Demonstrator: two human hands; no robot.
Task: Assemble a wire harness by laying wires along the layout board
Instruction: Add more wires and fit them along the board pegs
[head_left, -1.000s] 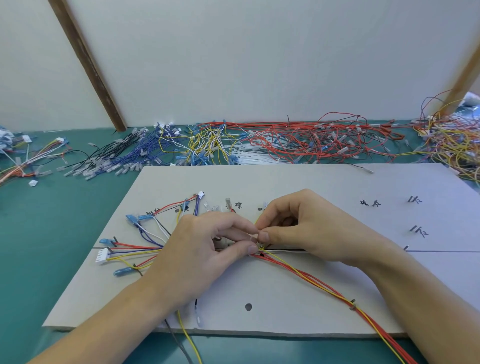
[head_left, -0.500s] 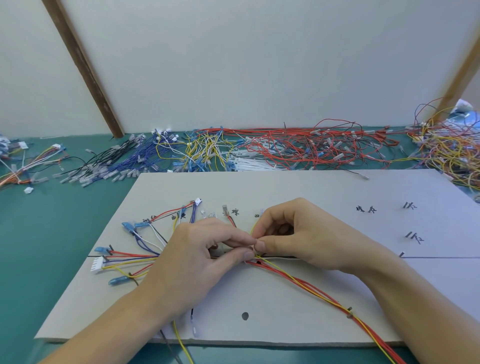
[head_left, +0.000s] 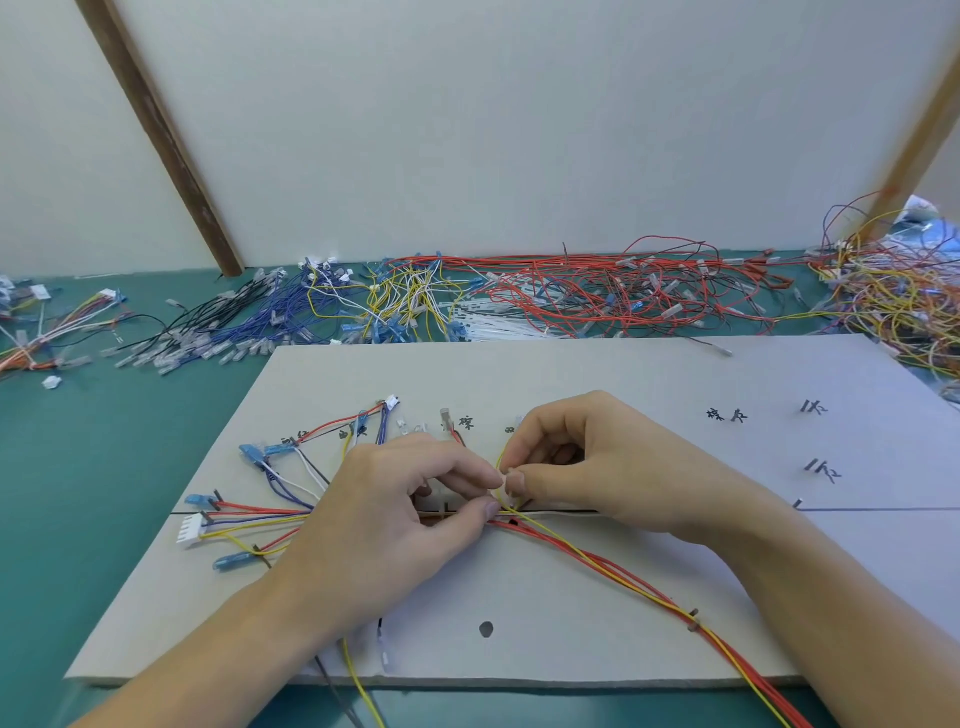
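A flat grey cardboard layout board with handwritten black marks lies on the teal tabletop. Near the board's middle, the person's left hand and right hand meet fingertip to fingertip. The left hand's grip is closed, thumb and forefinger pinching the bundle of red and yellow wires where it crosses the black line drawn across the board. The right hand's grip is likewise closed, thumb and forefinger pinching a small white piece at the same spot, where a yellow wire loops up; what the piece is cannot be told. From that pinch the bundle runs toward the board's near right corner, past a short dark peg. Toward the board's left end, red, blue, yellow and white wire ends fan out to a white multi-pin connector and blue-sleeved terminals. Beyond the board's far edge, heaps of loose red wires, blue and black wires and yellow wires lie along the wall.
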